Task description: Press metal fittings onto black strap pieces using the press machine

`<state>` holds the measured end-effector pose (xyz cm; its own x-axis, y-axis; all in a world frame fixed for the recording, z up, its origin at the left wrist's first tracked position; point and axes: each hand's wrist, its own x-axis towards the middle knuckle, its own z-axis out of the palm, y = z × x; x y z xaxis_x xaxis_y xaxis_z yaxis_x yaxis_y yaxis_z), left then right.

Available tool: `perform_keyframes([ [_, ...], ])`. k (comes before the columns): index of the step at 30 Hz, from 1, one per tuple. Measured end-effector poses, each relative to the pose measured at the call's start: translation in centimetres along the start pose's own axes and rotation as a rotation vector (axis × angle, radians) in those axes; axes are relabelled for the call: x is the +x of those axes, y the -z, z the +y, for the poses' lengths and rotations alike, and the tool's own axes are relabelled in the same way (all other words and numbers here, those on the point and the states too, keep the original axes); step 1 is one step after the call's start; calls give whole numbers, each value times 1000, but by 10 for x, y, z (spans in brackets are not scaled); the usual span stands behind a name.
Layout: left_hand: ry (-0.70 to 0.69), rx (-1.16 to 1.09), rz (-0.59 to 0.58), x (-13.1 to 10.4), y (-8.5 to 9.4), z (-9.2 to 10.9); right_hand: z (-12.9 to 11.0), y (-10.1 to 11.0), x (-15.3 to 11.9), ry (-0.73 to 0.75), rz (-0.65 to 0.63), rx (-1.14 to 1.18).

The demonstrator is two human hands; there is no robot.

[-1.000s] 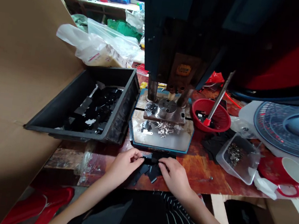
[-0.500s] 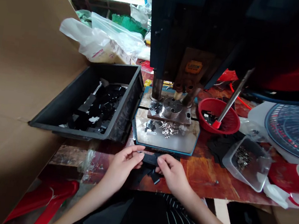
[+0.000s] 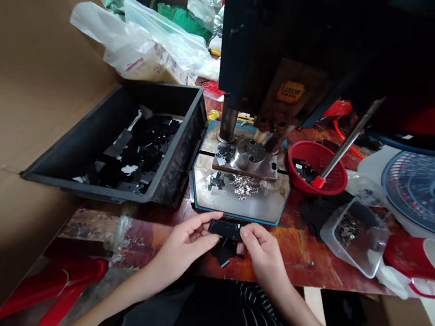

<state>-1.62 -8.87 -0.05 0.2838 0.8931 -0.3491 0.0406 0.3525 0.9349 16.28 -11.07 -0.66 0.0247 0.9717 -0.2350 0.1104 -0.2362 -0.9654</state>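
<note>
My left hand (image 3: 185,243) and my right hand (image 3: 264,252) together pinch a small black rectangular piece (image 3: 225,229), one at each end, just above the wooden bench edge. Under it lie a few more black pieces (image 3: 223,251). Right behind the hands stands the press's metal base plate (image 3: 239,199) with a heap of small silvery parts (image 3: 244,185) and a round die (image 3: 249,153) under the dark press head (image 3: 289,51).
A black bin (image 3: 180,143) of black pieces sits left of the press, against a big cardboard sheet (image 3: 26,83). Right of the press are a red basket (image 3: 316,166) with a red-tipped rod, a clear tub (image 3: 350,236) of small metal parts, a red mug (image 3: 420,264) and a fan (image 3: 426,192).
Both hands lifted one black piece off the small pile and now hold it stretched between them, slightly higher and nearer the base plate. The camera shifted a little.
</note>
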Motion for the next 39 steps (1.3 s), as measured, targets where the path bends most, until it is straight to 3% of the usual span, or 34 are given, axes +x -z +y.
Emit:
perform_keyframes([
  [8,5,-59,9,2,1,-6,4,0,-3,55,22,-64],
  [11,38,-97,-20,6,0,-10,10,5,-4,234,69,-179],
  [14,57,-114,-72,11,-5,-12,16,13,-8,456,20,-388],
  [16,64,-70,-136,15,-10,-11,21,20,-12,419,114,-424],
  [20,21,62,-180,22,-16,-8,39,38,-15,22,487,-43],
  [22,0,109,-134,25,-17,-7,47,53,-10,-135,582,280],
  [24,-12,165,-89,27,-14,-7,52,71,-1,-232,595,562],
  [26,-43,263,-48,26,-9,-8,53,89,10,-279,561,734],
  [30,-195,582,11,20,9,-14,53,101,22,-155,640,893],
  [32,-262,735,30,16,18,-19,56,90,17,-98,677,787],
  [34,-303,863,39,12,26,-25,61,71,7,-31,653,513],
  [36,-326,971,26,9,34,-31,65,52,-5,52,513,144],
  [39,-310,1111,7,4,45,-36,66,34,-13,200,201,-361],
])
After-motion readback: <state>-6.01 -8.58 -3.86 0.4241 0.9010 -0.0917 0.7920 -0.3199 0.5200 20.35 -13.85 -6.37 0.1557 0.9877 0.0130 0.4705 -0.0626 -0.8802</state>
